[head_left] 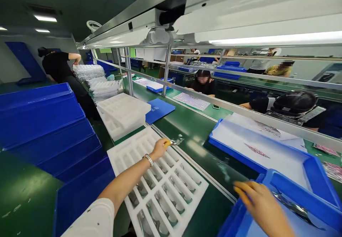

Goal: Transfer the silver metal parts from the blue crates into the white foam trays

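Observation:
My left hand (159,148), with yellow covers on its fingertips, pinches a small shiny metal piece (176,140) above the far edge of a white foam tray (113,155). Shiny curved metal parts (161,208) lie in many of the tray's long slots. At the lower right, my right hand (258,199) hovers by the rim of a blue bin (278,174), fingers apart and slightly blurred, with nothing visible in them. Inside that bin lies a long shiny metal part (294,206). A faint, clear, smeared patch (223,169) shows beyond my right fingertips; I cannot tell what it is.
White foam trays (123,112) are stacked behind mine, beside a blue sheet (160,109). A paper-lined blue tray (307,158) stands to the right. Blue crates (40,116) rise at left. Co-workers sit across the green bench (192,130); another person (57,66) stands at left. A lamp rail hangs overhead.

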Demonstrator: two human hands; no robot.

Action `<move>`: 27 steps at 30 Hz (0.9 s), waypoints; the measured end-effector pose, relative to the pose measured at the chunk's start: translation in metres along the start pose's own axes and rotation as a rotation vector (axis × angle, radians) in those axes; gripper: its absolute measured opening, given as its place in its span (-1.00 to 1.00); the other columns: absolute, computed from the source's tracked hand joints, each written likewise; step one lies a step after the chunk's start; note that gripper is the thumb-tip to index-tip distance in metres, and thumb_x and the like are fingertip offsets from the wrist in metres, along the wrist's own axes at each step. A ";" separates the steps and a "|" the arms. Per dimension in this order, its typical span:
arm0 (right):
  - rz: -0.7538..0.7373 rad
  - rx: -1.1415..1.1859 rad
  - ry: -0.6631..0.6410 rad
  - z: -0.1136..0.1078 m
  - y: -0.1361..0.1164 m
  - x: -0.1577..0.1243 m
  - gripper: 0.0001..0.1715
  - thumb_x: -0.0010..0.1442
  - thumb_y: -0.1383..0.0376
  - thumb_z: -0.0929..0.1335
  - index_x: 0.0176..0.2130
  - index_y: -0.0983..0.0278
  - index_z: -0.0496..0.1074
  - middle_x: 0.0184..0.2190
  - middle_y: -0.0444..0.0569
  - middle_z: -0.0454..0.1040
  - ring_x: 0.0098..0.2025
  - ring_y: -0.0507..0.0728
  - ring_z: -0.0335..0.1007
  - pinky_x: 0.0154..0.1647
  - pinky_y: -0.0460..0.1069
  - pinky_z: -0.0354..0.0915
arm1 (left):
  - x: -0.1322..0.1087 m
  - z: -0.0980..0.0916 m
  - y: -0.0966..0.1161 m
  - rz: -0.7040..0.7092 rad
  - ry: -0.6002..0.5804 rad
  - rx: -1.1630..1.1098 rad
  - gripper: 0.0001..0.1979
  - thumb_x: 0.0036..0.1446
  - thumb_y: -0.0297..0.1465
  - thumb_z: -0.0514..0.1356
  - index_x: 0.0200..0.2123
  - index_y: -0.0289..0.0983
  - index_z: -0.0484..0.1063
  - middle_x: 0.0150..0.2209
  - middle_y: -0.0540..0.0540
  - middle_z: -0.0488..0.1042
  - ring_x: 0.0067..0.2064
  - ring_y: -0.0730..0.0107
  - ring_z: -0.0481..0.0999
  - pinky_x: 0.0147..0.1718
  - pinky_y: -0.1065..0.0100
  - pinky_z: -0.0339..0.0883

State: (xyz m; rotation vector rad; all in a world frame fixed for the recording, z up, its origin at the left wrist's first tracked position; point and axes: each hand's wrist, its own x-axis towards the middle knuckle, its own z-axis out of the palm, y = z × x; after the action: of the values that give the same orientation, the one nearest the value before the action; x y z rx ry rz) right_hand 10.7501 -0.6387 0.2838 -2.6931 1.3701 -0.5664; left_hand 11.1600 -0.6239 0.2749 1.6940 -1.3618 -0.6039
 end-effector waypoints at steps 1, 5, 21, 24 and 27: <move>-0.046 0.021 -0.026 0.012 -0.032 0.029 -0.72 0.29 0.14 0.30 -0.19 0.16 0.58 -0.27 0.11 0.47 -0.18 0.24 0.37 -0.12 0.13 0.34 | 0.002 -0.025 -0.019 -0.043 0.044 0.006 -0.85 0.21 -0.44 0.10 -0.31 -0.27 0.48 -0.26 -0.04 0.54 -0.20 0.37 0.48 -0.16 0.36 0.34; -0.105 0.042 -0.192 0.077 -0.159 0.157 -0.60 0.37 0.29 0.17 -0.14 0.23 0.57 -0.21 0.08 0.47 -0.10 0.20 0.31 -0.05 0.05 0.27 | 0.005 -0.096 -0.090 -0.139 0.145 0.037 -0.85 0.22 -0.40 0.08 -0.33 -0.26 0.44 -0.31 -0.02 0.52 -0.23 0.36 0.46 -0.17 0.34 0.32; -0.076 -0.204 -0.789 0.186 -0.225 0.277 -0.57 0.17 0.50 0.22 -0.18 0.21 0.59 -0.10 0.06 0.52 -0.01 0.17 0.37 -0.16 -0.01 0.22 | -0.005 -0.122 -0.181 -0.069 0.127 -0.064 -0.80 0.28 -0.35 0.03 -0.31 -0.22 0.43 -0.14 -0.15 0.54 -0.09 0.20 0.48 -0.04 0.10 0.40; -0.093 -0.227 -0.880 0.190 -0.235 0.289 -0.59 0.13 0.51 0.26 -0.20 0.18 0.60 -0.12 0.02 0.56 -0.05 0.17 0.45 -0.13 0.01 0.25 | -0.005 -0.122 -0.180 -0.027 0.107 -0.016 -0.80 0.29 -0.37 0.02 -0.34 -0.21 0.41 -0.16 -0.15 0.55 -0.09 0.19 0.48 -0.05 0.09 0.42; -0.083 -0.280 -0.910 0.195 -0.247 0.297 -0.63 0.16 0.51 0.27 -0.18 0.25 0.59 -0.14 0.11 0.58 -0.07 0.23 0.49 -0.06 0.11 0.26 | -0.005 -0.122 -0.177 0.009 0.086 0.031 -0.80 0.29 -0.38 0.03 -0.35 -0.21 0.40 -0.12 -0.14 0.56 -0.08 0.19 0.48 -0.03 0.09 0.41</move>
State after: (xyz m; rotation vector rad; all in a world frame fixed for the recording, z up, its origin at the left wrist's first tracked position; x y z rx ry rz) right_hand 11.1674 -0.7466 0.2443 -2.6029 1.0965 0.8227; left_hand 11.3503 -0.5739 0.1879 1.7180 -1.3232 -0.5015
